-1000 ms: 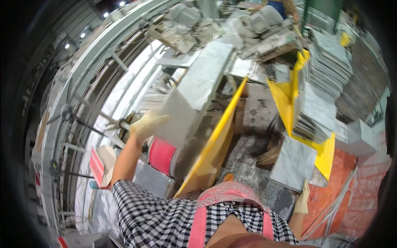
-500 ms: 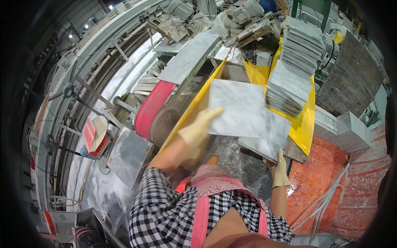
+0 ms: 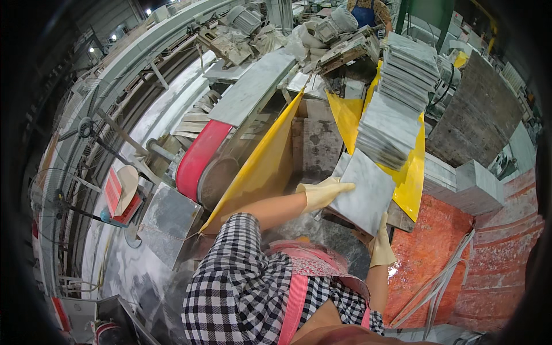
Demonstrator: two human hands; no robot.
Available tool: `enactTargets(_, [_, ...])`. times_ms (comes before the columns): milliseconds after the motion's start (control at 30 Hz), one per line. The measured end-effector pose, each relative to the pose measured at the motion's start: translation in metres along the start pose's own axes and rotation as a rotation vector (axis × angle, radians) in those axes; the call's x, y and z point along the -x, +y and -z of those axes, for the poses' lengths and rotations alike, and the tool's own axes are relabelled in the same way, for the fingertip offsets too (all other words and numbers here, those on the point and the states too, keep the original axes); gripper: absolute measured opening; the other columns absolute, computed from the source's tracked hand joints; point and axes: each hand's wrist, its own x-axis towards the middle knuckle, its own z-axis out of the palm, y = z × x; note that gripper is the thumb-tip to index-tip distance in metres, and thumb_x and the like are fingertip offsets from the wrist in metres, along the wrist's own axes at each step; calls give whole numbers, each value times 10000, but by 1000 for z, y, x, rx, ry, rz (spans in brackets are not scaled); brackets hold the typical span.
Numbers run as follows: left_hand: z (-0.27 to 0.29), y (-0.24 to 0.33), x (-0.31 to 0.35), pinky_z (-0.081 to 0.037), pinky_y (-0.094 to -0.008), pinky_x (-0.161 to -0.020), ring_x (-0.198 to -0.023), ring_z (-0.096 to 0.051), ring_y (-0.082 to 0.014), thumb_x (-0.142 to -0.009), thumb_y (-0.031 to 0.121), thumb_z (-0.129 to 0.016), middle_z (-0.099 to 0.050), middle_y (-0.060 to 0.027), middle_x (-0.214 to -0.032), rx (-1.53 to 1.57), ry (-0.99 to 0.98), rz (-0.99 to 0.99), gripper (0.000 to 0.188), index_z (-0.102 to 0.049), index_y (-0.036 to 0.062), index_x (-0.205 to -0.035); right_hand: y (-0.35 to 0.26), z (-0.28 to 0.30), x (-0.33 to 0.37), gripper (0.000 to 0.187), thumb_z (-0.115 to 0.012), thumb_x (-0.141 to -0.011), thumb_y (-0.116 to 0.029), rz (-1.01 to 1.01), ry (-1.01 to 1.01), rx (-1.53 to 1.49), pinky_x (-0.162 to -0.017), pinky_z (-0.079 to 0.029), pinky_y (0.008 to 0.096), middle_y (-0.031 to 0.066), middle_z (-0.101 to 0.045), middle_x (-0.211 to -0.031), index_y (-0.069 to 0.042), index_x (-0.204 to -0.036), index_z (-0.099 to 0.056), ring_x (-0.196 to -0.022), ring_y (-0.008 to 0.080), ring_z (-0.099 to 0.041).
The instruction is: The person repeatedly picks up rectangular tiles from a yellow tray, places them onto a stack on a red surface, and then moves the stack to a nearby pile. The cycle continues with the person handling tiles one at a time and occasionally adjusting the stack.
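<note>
Yellow sheeting (image 3: 270, 158) stands to the left of the fingers (image 3: 343, 187). Stacked marble tiles (image 3: 395, 112) rise just beyond them. One marble tile (image 3: 366, 192) lies between the two sets of fingers. Left hand (image 3: 325, 194): fingers extended along the tile's left edge, grip cannot be told. Right hand (image 3: 381, 250): fingers clamped on the tile's near corner.

Two gloves (image 3: 326, 194), two fans (image 3: 86, 127), one red belt (image 3: 198, 158)

A round, wire-caged black fan (image 3: 85, 127) stood left of the long triangular yellow sheet (image 3: 260, 164), a gray ribbed motor (image 3: 244, 19) beyond it.
</note>
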Motion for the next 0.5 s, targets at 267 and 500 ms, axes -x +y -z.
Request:
enactTargets(267, [48,36,-26,-553,-421,-695,-746,-721,-247,-905,707,-561,-711,-207,-770,-1198,-154,141,800,-741,-72,-899,-9,-25,18,675,-619,-955,-562,41,57,5,-746,-615,397,88,-657,-1263,-84,-1421,-515,-1018,222,-671])
enactTargets(500, [66,45,-38,-531,-463,-781,-810,-693,-380,-940,667,-466,-703,-188,-749,-1840,83,-107,730,-727,14,-745,-10,-32,6,728,-616,-936,-574,91,183,239,-780,-602,359,108,-672,-1243,-3,-1385,-567,-1078,200,-662])
